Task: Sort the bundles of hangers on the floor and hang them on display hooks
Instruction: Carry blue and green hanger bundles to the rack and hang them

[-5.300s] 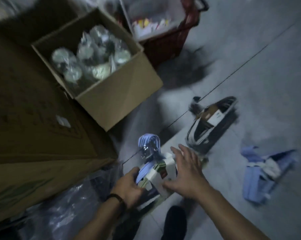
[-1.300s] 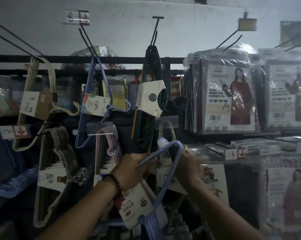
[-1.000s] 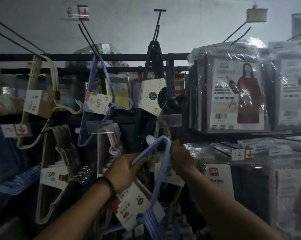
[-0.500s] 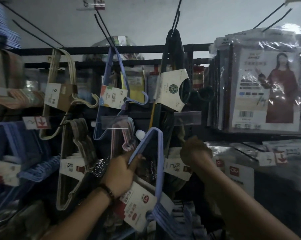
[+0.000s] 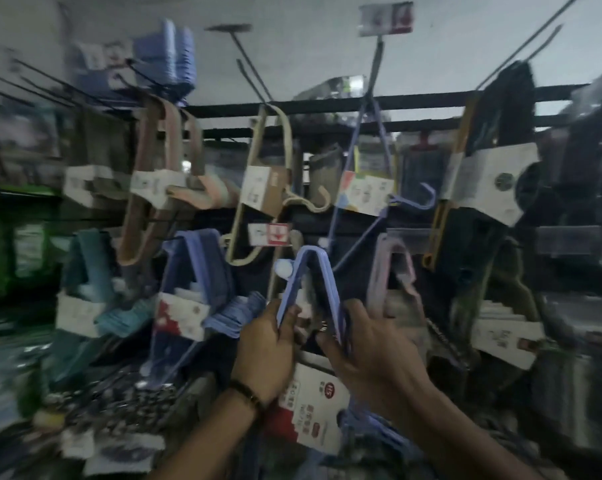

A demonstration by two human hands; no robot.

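Observation:
I hold a bundle of light blue hangers upright in front of the display rack, its bent top pointing up and its white and red label hanging below my hands. My left hand grips the bundle's left arm. My right hand grips its right arm, fingers curled round the edge. A similar blue bundle with a red and white label hangs on a hook just to the left. The view is blurred.
Long black display hooks jut from the wall above. Beige, pink, thin blue and dark hanger bundles hang along the rack. A teal bundle hangs at lower left. A price tag sits above.
The view has swung left along the rack. My right hand left the hanging packs and took hold of the blue bundle's right arm. The bundle now stands more upright between both hands.

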